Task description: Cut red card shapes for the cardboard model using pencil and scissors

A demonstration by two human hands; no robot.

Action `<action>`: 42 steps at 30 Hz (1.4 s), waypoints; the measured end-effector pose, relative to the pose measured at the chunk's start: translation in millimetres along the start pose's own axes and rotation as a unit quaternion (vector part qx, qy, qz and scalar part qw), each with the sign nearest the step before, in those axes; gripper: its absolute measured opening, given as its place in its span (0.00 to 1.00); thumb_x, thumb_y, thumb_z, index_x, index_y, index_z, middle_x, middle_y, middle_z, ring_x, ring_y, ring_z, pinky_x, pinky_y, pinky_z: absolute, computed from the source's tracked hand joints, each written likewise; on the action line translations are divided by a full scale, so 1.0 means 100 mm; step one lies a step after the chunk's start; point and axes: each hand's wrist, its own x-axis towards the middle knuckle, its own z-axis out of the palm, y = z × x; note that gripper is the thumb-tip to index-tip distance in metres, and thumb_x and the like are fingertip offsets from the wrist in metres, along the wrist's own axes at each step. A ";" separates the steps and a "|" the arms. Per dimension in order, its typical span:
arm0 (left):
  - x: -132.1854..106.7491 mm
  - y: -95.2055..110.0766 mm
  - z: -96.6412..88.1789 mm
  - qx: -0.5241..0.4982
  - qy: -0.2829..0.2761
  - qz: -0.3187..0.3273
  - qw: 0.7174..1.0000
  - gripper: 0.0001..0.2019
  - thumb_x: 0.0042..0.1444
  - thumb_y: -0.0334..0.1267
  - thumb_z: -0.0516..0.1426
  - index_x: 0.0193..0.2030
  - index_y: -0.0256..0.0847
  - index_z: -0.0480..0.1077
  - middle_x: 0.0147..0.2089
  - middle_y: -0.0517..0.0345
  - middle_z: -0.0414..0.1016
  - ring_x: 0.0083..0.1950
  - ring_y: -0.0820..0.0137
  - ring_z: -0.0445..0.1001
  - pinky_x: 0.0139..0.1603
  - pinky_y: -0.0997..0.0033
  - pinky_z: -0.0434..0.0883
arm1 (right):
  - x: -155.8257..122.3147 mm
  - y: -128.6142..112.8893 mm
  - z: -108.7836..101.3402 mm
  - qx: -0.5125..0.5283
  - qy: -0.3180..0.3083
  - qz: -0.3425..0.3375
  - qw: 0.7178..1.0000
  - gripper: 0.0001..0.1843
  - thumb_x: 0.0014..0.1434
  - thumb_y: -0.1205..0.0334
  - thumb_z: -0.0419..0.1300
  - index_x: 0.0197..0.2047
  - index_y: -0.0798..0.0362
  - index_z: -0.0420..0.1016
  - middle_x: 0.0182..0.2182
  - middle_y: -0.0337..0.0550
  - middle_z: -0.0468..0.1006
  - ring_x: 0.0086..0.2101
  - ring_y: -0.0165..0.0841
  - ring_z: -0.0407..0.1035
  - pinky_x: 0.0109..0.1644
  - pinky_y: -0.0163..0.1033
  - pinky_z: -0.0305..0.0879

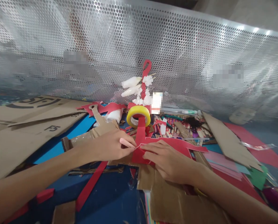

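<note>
A red paper cut-out (162, 143) lies over brown cardboard at the centre of the table. My left hand (110, 145) has its fingers closed in a pinch on a pink stick-like piece at the cut-out's left edge. My right hand (169, 161) rests on the cut-out with fingers pressed down on it, fingertips close to the left hand's. A yellow tape roll (139, 115) stands just behind the cut-out.
Behind stands a perforated metal screen (199, 56) with a red-and-white paper ornament (143, 85) before it. Flat cardboard sheets (24, 124) lie left, a cardboard wedge (225, 140) and coloured paper right, wooden sticks (176, 127) in the middle, red strips (89, 185) near me.
</note>
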 end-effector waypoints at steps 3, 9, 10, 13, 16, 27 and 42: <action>0.00 -0.02 0.02 0.002 -0.002 0.002 1.000 0.13 0.62 0.41 0.53 0.36 0.44 0.79 0.35 0.57 0.82 0.34 0.67 0.78 0.37 0.71 0.69 | 0.00 0.00 0.00 0.001 -0.002 0.004 1.000 0.24 0.58 0.74 0.52 0.55 0.51 0.74 0.67 0.47 0.67 0.64 0.42 0.62 0.70 0.57 0.51; -0.02 -0.08 0.02 -0.008 -0.019 -0.003 1.000 0.13 0.61 0.39 0.53 0.36 0.44 0.79 0.33 0.57 0.81 0.32 0.68 0.76 0.35 0.70 0.67 | -0.01 0.02 0.02 -0.003 -0.008 0.004 1.000 0.24 0.58 0.73 0.52 0.56 0.51 0.73 0.67 0.46 0.67 0.64 0.42 0.62 0.70 0.57 0.51; -0.02 -0.09 0.01 -0.011 -0.020 0.001 1.000 0.13 0.61 0.39 0.53 0.36 0.43 0.79 0.32 0.57 0.81 0.32 0.68 0.76 0.34 0.71 0.67 | -0.01 0.02 0.02 -0.004 -0.006 0.003 1.000 0.24 0.58 0.73 0.52 0.56 0.51 0.73 0.67 0.46 0.67 0.64 0.42 0.62 0.70 0.57 0.52; -0.02 -0.09 0.01 -0.014 -0.023 0.006 1.000 0.12 0.61 0.39 0.53 0.37 0.41 0.78 0.32 0.56 0.80 0.32 0.68 0.75 0.34 0.70 0.65 | -0.01 0.02 0.02 -0.007 -0.003 0.003 1.000 0.24 0.59 0.73 0.52 0.57 0.51 0.72 0.67 0.46 0.67 0.64 0.42 0.62 0.70 0.57 0.51; -0.02 -0.09 0.02 -0.005 -0.016 0.006 1.000 0.12 0.62 0.38 0.52 0.37 0.40 0.77 0.33 0.56 0.79 0.32 0.68 0.74 0.33 0.70 0.64 | -0.01 0.02 0.02 -0.013 -0.002 0.003 1.000 0.24 0.59 0.74 0.52 0.56 0.50 0.73 0.67 0.45 0.67 0.64 0.42 0.62 0.70 0.58 0.51; -0.02 -0.11 0.01 -0.028 -0.042 0.020 0.999 0.10 0.61 0.36 0.53 0.36 0.40 0.76 0.31 0.57 0.77 0.30 0.70 0.72 0.32 0.71 0.61 | 0.00 0.01 0.00 -0.012 -0.004 -0.002 1.000 0.24 0.59 0.74 0.52 0.57 0.51 0.73 0.67 0.47 0.67 0.63 0.42 0.63 0.70 0.58 0.50; -0.03 -0.12 0.02 -0.005 -0.034 0.024 0.999 0.10 0.62 0.36 0.53 0.34 0.41 0.75 0.31 0.57 0.77 0.30 0.70 0.72 0.32 0.70 0.62 | 0.00 0.00 -0.01 -0.010 -0.006 -0.002 1.000 0.25 0.59 0.74 0.52 0.57 0.51 0.73 0.66 0.47 0.68 0.64 0.42 0.62 0.69 0.59 0.53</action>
